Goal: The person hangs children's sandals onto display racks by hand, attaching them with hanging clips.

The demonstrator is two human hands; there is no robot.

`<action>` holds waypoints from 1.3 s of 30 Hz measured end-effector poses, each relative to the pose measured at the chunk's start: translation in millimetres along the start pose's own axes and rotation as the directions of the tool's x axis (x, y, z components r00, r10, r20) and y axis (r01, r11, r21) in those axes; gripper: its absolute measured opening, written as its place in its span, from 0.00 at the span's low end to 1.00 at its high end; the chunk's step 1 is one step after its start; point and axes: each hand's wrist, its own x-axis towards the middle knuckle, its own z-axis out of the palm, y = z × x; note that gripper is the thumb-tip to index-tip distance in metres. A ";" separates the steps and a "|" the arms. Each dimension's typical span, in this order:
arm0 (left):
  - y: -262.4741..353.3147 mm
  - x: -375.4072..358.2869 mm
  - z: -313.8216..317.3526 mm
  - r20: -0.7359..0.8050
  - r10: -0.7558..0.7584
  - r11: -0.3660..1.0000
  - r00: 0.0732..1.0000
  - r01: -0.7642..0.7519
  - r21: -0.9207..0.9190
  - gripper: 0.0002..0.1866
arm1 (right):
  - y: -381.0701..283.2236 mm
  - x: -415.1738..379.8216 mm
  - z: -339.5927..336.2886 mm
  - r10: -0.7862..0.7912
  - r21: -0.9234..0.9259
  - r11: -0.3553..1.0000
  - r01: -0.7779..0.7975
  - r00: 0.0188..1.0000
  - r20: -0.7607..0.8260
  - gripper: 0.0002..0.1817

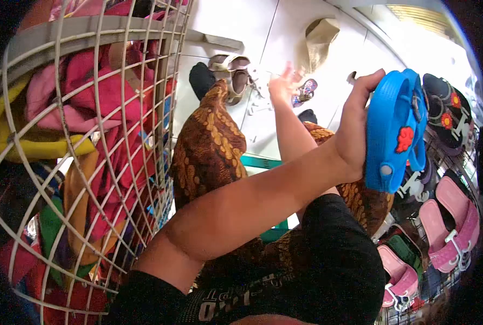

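My left arm crosses over my right one. At the right, my left hand (355,122) grips a pair of blue clogs (385,130) with a red flower on the strap; the clogs are held up on end. Farther forward, over the white tiles, my right hand (287,84) has its fingers spread and looks washed out by bright light. Close beside it is a small patterned item (305,92), and whether the hand touches it I cannot tell.
A white wire basket (98,81) of colourful cloth stands at the left. Pink sandals (452,227) and black flowered sandals (447,108) hang on the right. Grey-white sandals (233,73) and a beige shoe-shaped item (320,43) lie on the tiled floor (252,27).
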 end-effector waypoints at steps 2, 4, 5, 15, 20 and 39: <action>-0.6 -0.8 -3.2 -0.048 0.023 1.000 0.999 -0.022 0.022 0.31 | 16.6 29.0 -8.9 0.155 0.096 0.982 -0.160 0.986 0.060 0.43; -5.3 -3.3 -8.5 -0.051 0.060 0.994 0.997 -0.055 0.092 0.31 | 118.9 131.5 116.6 -0.086 0.421 0.900 0.114 0.993 -0.083 0.41; -5.9 -4.1 -11.4 -0.035 0.052 0.990 0.998 -0.047 0.130 0.31 | 185.2 201.9 213.6 -0.244 0.624 0.689 0.368 0.929 -0.278 0.37; -13.6 -6.4 -16.5 -0.003 0.097 0.946 0.995 -0.091 0.310 0.32 | 67.0 157.2 -61.4 0.044 0.929 -0.122 -0.351 0.933 0.358 0.15; -6.1 -3.2 -22.4 0.012 0.007 0.982 1.000 -0.009 0.188 0.30 | 87.9 154.3 4.1 -0.099 -0.016 0.994 0.106 0.962 0.253 0.30; 4.8 -12.7 -35.7 -0.334 -0.059 0.995 0.941 0.080 0.051 0.29 | 79.0 56.8 -2.9 -0.191 -0.427 0.844 0.325 0.926 0.326 0.32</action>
